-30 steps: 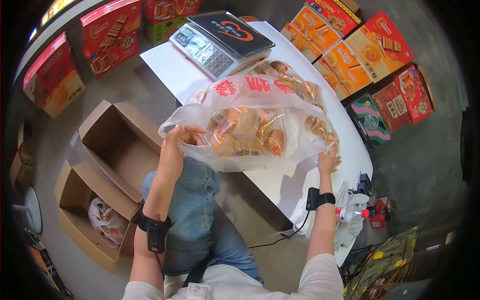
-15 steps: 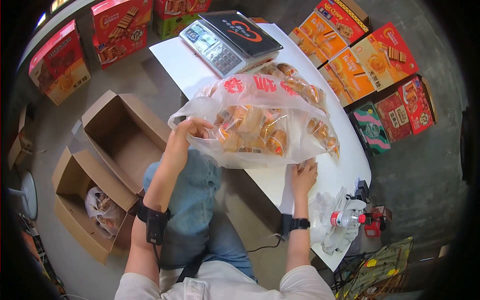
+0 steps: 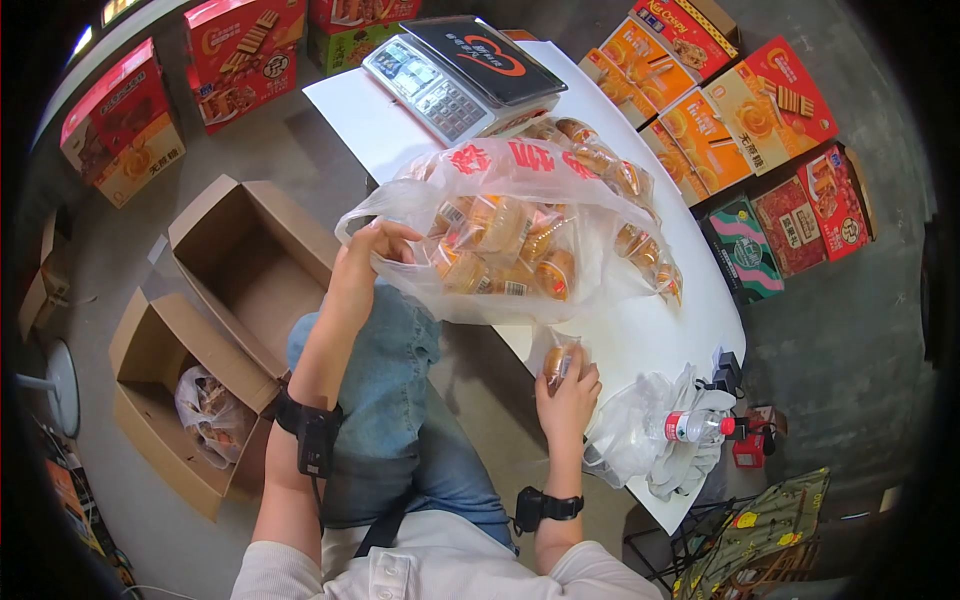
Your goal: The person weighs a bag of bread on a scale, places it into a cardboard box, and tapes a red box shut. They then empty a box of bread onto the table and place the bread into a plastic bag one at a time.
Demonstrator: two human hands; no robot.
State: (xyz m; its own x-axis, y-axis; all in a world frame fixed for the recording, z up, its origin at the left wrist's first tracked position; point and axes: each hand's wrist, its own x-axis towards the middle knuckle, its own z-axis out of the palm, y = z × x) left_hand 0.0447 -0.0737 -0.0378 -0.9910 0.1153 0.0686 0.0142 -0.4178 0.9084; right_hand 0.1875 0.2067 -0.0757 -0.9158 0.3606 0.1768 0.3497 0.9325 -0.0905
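My left hand (image 3: 362,262) grips the left rim of a white, translucent plastic bag (image 3: 588,245) with red lettering, and its mouth gapes toward me. Inside lie several individually wrapped buns (image 3: 500,232), golden brown with orange labels. At the table's front edge, my right hand (image 3: 568,402) has its fingers closed around a single wrapped bun (image 3: 556,362), just below and apart from the bag. More wrapped buns (image 3: 628,180) lie on the table behind the bag and along its right side, partly covered by it.
A digital scale (image 3: 435,92) stands at the back of the white table (image 3: 335,110). Crumpled plastic and a water bottle (image 3: 690,427) lie front right. Open cardboard boxes (image 3: 240,270) sit on the floor at left. Colourful snack cartons (image 3: 770,95) line the right side and back.
My right hand has moved left and toward me from under the bag's right edge, and a wrapped bun now shows in its fingers. My left hand still holds the bag's rim.
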